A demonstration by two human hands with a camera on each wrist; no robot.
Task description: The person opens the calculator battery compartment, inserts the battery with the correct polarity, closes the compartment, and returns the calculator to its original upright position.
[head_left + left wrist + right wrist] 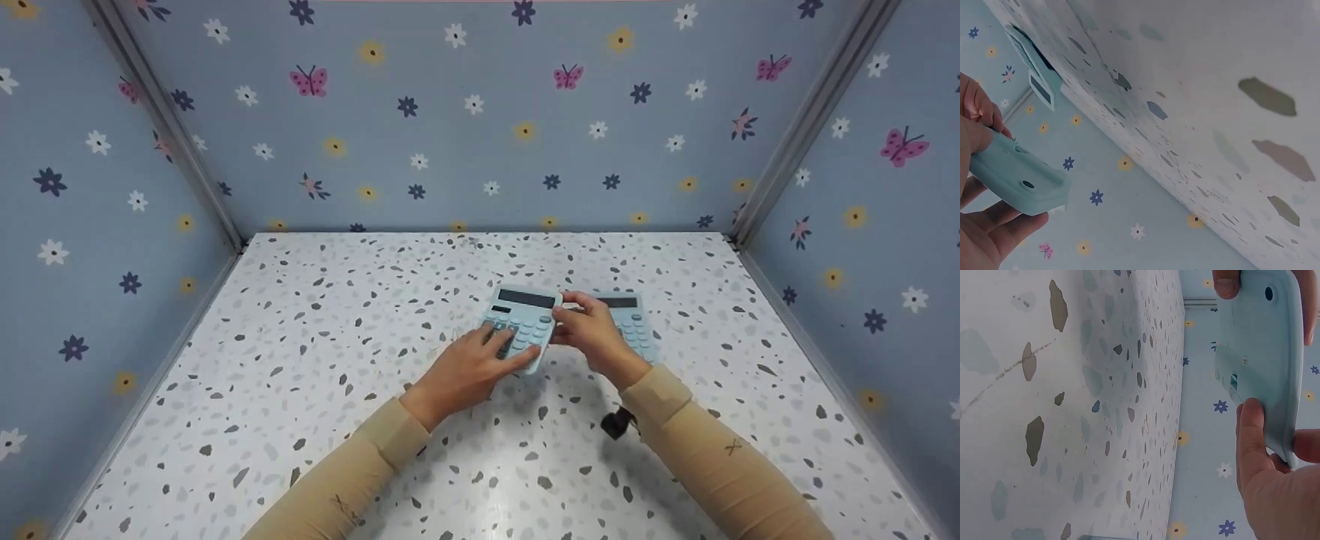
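Note:
A light blue calculator [526,322] is held up off the tabletop, its dark display at the top edge, tilted toward the head camera. My left hand [469,367] grips its lower left part, with fingers over the keys. At its right edge my right hand [596,334] pinches it, thumb on the front and fingers behind. The calculator's plain back [1261,354] shows in the right wrist view, fingertips touching it. A second light blue calculator [636,326] lies just right of the held one, partly hidden by my right hand.
The white speckled tabletop [337,315] extends around both calculators. Blue panels with flowers and butterflies, such as the back wall [480,157], enclose it at the back and both sides. A small black device [617,424] hangs by my right wrist.

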